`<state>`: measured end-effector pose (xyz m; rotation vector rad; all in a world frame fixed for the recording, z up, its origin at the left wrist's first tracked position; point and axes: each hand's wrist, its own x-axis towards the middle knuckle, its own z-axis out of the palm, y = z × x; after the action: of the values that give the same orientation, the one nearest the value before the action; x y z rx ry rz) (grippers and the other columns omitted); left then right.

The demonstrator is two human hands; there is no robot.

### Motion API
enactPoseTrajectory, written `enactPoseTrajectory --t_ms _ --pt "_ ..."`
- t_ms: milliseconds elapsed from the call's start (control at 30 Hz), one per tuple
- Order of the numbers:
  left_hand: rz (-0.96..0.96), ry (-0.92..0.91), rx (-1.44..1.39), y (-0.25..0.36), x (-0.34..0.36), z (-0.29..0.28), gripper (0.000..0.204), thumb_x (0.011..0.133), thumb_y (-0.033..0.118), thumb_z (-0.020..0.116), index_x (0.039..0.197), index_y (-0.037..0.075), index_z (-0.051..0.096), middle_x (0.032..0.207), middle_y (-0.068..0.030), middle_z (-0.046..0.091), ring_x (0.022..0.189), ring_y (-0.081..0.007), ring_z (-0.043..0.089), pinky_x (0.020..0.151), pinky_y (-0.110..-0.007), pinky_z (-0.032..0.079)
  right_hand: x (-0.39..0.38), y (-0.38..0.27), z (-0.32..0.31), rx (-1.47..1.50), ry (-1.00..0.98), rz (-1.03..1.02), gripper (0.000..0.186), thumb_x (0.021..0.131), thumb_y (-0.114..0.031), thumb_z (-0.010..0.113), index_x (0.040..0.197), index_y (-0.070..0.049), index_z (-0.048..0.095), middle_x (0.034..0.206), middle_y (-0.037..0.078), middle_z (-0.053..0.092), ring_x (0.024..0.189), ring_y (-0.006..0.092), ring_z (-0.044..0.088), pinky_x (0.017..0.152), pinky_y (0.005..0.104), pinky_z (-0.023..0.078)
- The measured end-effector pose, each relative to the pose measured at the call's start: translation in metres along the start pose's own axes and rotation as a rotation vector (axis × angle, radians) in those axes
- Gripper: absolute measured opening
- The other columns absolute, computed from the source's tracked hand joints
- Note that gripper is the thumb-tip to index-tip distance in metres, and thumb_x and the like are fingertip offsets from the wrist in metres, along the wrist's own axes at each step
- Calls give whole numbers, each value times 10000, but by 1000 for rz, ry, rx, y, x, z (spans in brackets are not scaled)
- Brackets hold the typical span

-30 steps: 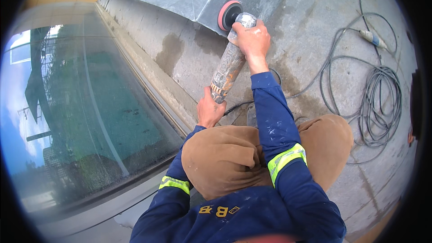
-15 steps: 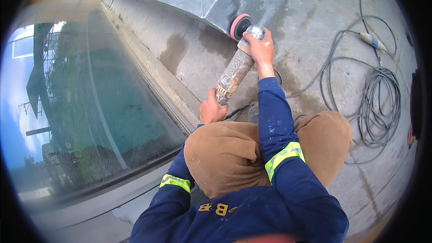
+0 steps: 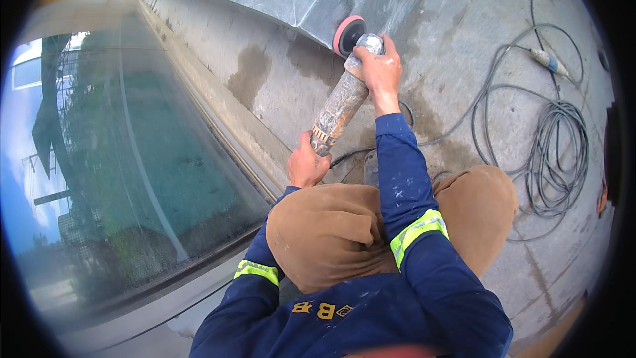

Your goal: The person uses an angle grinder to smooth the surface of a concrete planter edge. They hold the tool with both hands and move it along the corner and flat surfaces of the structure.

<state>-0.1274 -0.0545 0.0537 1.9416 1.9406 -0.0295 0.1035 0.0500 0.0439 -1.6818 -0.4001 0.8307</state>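
Observation:
Both my hands hold a dusty angle grinder [image 3: 340,105] with a worn grey and orange body. My right hand [image 3: 381,69] is closed around its silver head, and my left hand [image 3: 307,164] grips the rear end of the body. At the front, a pink-rimmed black pad [image 3: 349,36] sits against the edge of a grey stone slab [image 3: 331,0]; whether it spins cannot be told. A dark cord leaves the tool's rear beside my left hand.
A coiled grey cable [image 3: 556,152] lies on the concrete floor [image 3: 457,93] at the right, with a pale connector [image 3: 549,61] above it. Reflective glass [image 3: 132,152] fills the left side, bordered by a ledge. Damp patches mark the concrete beneath the slab.
The grinder and both hands have shifted slightly left, and the pad has moved a little up and left along the slab edge. Both grips stay the same.

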Motion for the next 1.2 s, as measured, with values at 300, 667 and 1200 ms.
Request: enactPoseTrajectory --t_ms 300,667,1200 --pt "6 15 22 -10 1 4 628 747 225 718 1307 81 475 881 -265 713 854 -498 675 757 -565 519 -3 -1 4 -1 -16 -44 657 686 -312 761 1276 -49 639 1081 247 730 1028 413 703 917 444 539" --pt "-16 34 -24 -5 -2 2 588 737 215 704 1269 80 490 871 -272 708 849 -504 671 754 -573 514 -13 -16 3 -42 -1 -51 623 681 -311 751 1245 -65 651 1053 240 734 1006 421 704 886 457 546" --pt "9 53 -12 -7 -2 3 576 739 223 731 1245 86 492 853 -264 700 835 -508 662 738 -579 504 -13 -16 1 -61 4 -91 624 680 -309 745 1244 -61 644 1035 227 738 980 421 710 860 463 551"
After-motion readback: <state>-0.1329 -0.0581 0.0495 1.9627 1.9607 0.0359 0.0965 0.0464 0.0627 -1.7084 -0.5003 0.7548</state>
